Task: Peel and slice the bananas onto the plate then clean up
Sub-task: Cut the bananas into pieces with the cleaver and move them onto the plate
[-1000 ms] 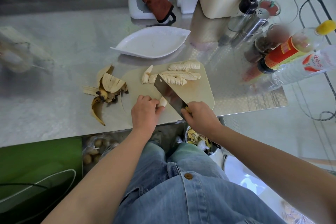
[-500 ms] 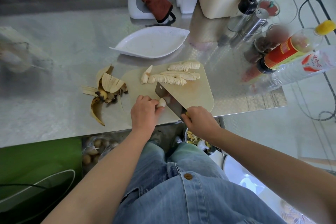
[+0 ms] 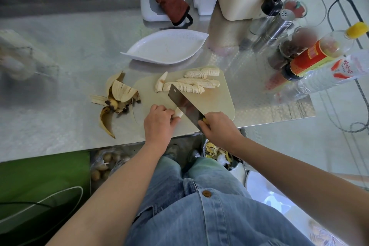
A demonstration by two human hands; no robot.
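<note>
A beige cutting board [image 3: 217, 104] lies on the steel counter with sliced bananas [image 3: 197, 84] fanned across its far half. My left hand [image 3: 158, 124] curls over a short banana piece [image 3: 178, 114] at the board's near edge. My right hand [image 3: 218, 129] grips the handle of a cleaver [image 3: 184, 107], whose blade stands against that piece. A white leaf-shaped plate [image 3: 167, 48] sits beyond the board with nothing on it. Banana peels [image 3: 114, 100] lie left of the board.
Sauce bottles [image 3: 313, 58], a steel shaker [image 3: 273, 28] and jars crowd the counter's right side. A cream caddy [image 3: 247, 0] and a white tray with a red cloth [image 3: 171, 5] stand at the back. A bin with peel scraps [image 3: 216, 152] sits below the counter edge.
The cleaver came down through the banana piece half a second ago and now stands raised against it again. My left hand has stayed in place on the piece.
</note>
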